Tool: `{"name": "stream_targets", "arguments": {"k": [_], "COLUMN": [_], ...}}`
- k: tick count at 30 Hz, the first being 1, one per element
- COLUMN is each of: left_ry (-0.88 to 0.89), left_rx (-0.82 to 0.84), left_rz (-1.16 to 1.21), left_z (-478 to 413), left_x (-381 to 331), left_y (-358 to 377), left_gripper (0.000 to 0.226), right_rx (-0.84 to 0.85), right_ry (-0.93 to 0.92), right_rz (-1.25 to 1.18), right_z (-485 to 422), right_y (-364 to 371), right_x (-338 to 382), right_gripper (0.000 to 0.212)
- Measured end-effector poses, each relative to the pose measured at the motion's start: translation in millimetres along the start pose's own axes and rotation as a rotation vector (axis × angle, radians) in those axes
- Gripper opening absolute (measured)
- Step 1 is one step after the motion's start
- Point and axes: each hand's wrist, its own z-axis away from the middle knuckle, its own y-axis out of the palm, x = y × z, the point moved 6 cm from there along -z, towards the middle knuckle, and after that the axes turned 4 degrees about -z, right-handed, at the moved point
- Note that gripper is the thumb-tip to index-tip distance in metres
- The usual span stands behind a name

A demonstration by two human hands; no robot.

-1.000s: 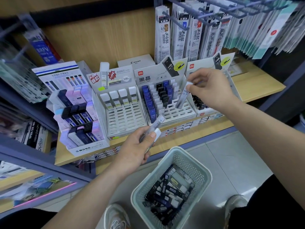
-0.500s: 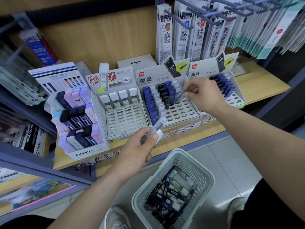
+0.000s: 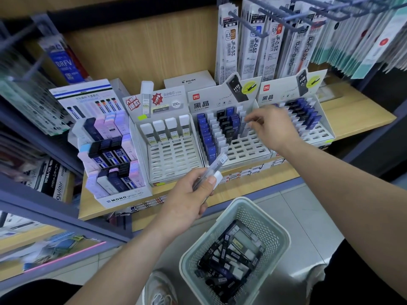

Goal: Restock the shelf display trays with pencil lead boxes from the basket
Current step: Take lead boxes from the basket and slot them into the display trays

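Note:
My left hand (image 3: 193, 194) grips a few clear pencil lead boxes (image 3: 217, 165) in front of the shelf edge, above the basket. My right hand (image 3: 272, 126) reaches over the middle display tray (image 3: 248, 150). Its thumb and fingertips pinch the top of a grey translucent lead box (image 3: 244, 131) that stands in a slot of the tray's right column. Blue, white and black boxes fill the tray's back rows. The pale green basket (image 3: 275, 230) sits low at the front with several dark lead boxes (image 3: 229, 258) inside.
A white tray (image 3: 176, 159) to the left holds a single row of white-capped boxes. A MONO stand (image 3: 123, 198) is further left and a second blue-box tray (image 3: 319, 133) on the right. Refill packs (image 3: 253, 45) hang on hooks above. My shoes and the tiled floor lie below.
My right hand lowered the grey box from above the right tray into a slot of the middle tray. My left hand stayed in place with its boxes.

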Motion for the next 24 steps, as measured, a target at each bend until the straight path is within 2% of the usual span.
{"name": "stream_targets", "arguments": {"k": [6,9,10,12,14,16,20,24], "left_ry": [0.011,0.008,0.012,0.027,0.041,0.047,0.073,0.088], "left_rx": [0.003,-0.01,-0.009,-0.009,-0.011,0.004,0.04,0.055], "left_rz": [0.002,0.005,0.013,0.031,0.037,0.042,0.042,0.023], "left_z": [1.6,0.3,-0.1,-0.6,-0.7,-0.4,1.8,2.0], "left_x": [-0.6,-2.6,-3.8,-6.2,-8.3,-9.1,-9.5,-7.6], "left_y": [-1.4,-2.6,-2.0,0.2,2.9,6.1,12.5,15.9], "left_gripper": [0.018,0.021,0.022,0.024,0.021,0.021,0.019,0.021], "right_rx": [0.006,-0.025,0.015,0.201,0.412,0.517,0.514,0.486], "right_ry": [0.032,0.042,0.068,0.13,0.139,0.125,0.204,0.248], "right_rz": [0.054,-0.055,-0.146,-0.358,-0.456,-0.526,-0.674,-0.788], "right_z": [1.3,7.7,13.1,29.3,48.7,63.0,69.2,65.8], "right_y": [1.4,-11.7,-13.2,-7.4,3.4,11.8,15.8,8.5], "right_x": [3.7,20.3,28.5,46.7,63.3,73.4,70.9,65.0], "right_gripper": [0.021,0.016,0.009,0.011,0.014,0.013,0.017,0.008]}}
